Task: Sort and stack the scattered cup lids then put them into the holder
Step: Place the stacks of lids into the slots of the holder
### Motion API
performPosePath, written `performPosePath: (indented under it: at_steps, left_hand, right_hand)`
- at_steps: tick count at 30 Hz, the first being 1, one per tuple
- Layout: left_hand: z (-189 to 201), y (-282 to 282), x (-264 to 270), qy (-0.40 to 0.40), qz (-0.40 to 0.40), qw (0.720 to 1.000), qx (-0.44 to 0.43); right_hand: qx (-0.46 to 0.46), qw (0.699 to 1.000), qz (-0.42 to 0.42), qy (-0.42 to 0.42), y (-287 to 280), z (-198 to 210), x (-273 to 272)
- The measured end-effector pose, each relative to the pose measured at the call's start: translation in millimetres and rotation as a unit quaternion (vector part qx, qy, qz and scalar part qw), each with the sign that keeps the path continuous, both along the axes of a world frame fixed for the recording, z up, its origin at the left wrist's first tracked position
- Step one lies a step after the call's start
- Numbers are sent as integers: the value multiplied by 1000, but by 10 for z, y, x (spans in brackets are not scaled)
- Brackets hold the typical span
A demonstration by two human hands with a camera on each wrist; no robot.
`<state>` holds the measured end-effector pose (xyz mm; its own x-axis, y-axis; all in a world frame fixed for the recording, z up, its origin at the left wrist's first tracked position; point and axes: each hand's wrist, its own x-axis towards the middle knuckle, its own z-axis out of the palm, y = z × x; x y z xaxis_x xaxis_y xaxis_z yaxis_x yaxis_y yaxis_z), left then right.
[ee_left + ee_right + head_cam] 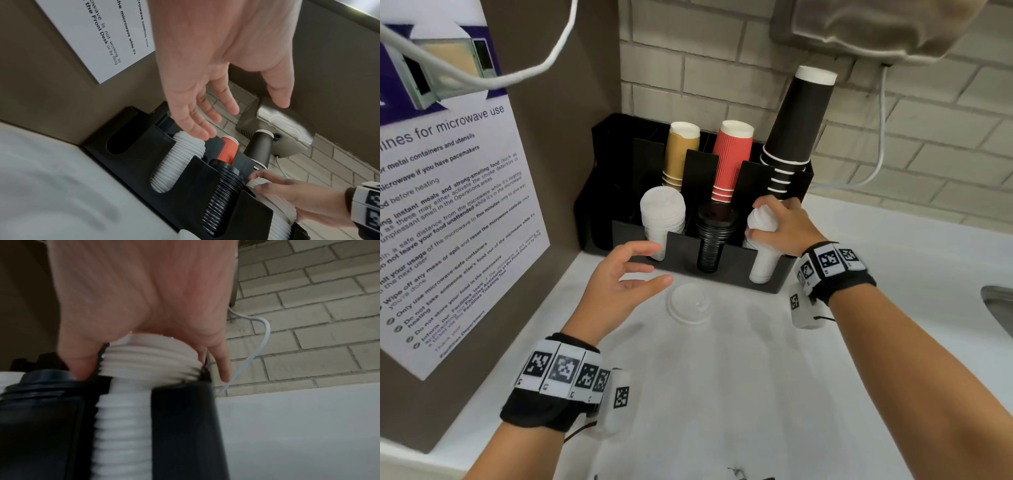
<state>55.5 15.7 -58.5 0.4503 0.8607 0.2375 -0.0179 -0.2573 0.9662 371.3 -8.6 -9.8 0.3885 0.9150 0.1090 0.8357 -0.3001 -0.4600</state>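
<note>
A black holder (726,265) stands against the tiled wall with three lid slots in front. Its left slot holds a white lid stack (662,219), its middle slot a black lid stack (714,236). My right hand (779,222) grips the top of a white lid stack (763,240) in the right slot, thumb and fingers curled round it (152,356). My left hand (631,270) hovers open in front of the holder, holding nothing (216,105). A clear lid (690,303) lies flat on the white counter just before the holder.
Gold (679,154), red (732,157) and black cup stacks (796,130) stand in the holder's back row. A microwave-use poster (448,212) covers the brown left wall. A steel sink edge (998,305) shows at the right. A white cable (880,137) hangs down the tiles.
</note>
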Motion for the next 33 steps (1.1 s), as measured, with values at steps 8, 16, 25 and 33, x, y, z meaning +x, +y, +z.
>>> performPosePath:
  at_steps: [8, 16, 25, 33]
  left_hand:
    - [-10, -6, -9, -1, 3, 1000, -3]
    - [13, -14, -2, 5, 6, 1000, 1]
    - [-2, 9, -36, 16, 9, 1000, 9]
    - [9, 1, 24, 19, 9, 1000, 13]
  right_hand:
    - [86, 996, -1, -10, 25, -100, -117]
    - [76, 996, 22, -33, 6, -152, -136]
    - [-81, 974, -11, -212, -47, -199, -114]
    - [-136, 964, 8, -230, 14, -203, -342]
